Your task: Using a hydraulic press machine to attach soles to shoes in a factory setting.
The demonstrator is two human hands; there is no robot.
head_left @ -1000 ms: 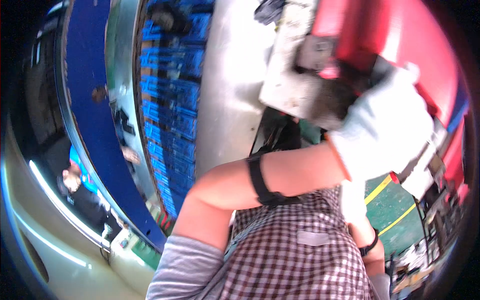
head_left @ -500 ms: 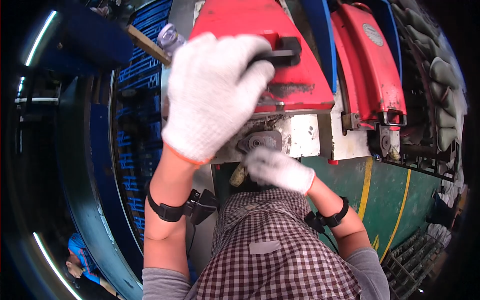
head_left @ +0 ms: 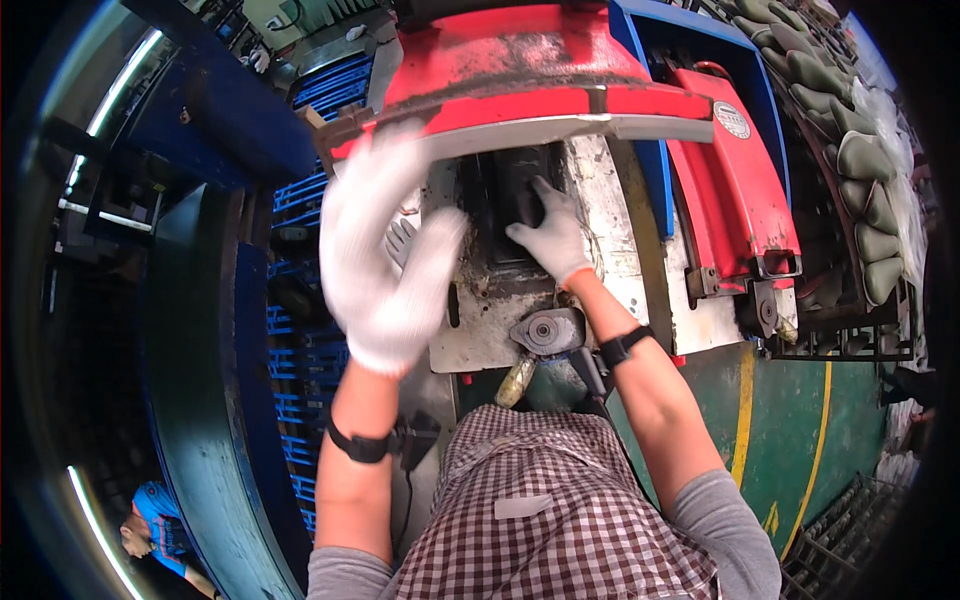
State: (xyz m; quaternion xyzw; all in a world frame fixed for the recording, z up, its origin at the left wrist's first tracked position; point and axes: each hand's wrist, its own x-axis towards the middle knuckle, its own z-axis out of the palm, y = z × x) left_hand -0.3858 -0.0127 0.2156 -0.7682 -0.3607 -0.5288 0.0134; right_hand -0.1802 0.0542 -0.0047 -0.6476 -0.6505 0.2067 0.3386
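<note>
The red machine cover (head_left: 530, 75) is tilted up, with its pale metal front edge raised over the machine bed (head_left: 610, 225). My left hand (head_left: 390, 260), in a white knitted glove, is up at the cover's left front edge. Its fingers stretch upward with the thumb apart, slightly blurred; whether they press on the edge I cannot tell. Under the cover lies a dark rectangular mould (head_left: 515, 190). My gloved right hand (head_left: 555, 237) reaches onto it with thumb and finger spread, holding nothing that I can see. A round metal fitting (head_left: 542, 331) sits at the bed's front.
A second red cover (head_left: 735, 180) with a handle stands at the right, beside a blue frame (head_left: 652, 140). Grey-green shaped pieces (head_left: 865, 160) are stacked on a rack beyond. Blue slatted racks (head_left: 290, 350) run along the left. A person (head_left: 155, 530) is at the lower left.
The red cover has swung up, uncovering the mould. My left hand has left the cover's black handle for its edge. My right hand has moved from the round fitting onto the mould.
</note>
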